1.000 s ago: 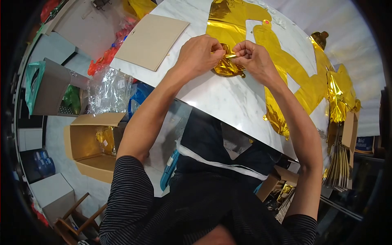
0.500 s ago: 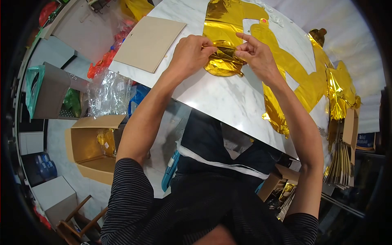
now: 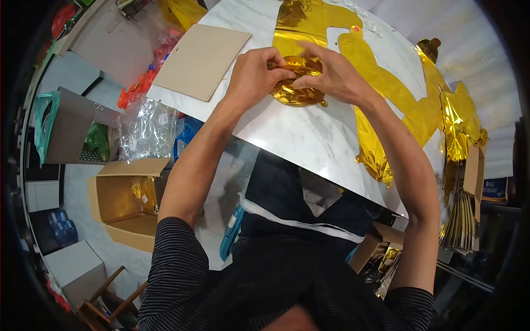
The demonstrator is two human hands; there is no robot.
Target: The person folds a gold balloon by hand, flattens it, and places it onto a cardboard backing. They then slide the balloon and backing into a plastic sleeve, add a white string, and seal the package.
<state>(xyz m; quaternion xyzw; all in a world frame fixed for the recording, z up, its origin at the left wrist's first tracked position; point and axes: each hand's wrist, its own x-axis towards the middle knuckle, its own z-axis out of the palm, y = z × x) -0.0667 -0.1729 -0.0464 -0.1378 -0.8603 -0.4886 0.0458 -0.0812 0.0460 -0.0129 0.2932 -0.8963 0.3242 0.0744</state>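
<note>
Head view — right hand (image 3: 339,77) has neared left hand (image 3: 254,76) over foil (image 3: 296,96).

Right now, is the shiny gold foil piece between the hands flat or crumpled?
Crumpled: creases and uneven highlights show on the shiny gold foil piece between left hand and right hand.

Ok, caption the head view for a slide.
Left hand and right hand at crinkled gold foil on a marble-patterned tabletop, a beige board to the left.
</note>
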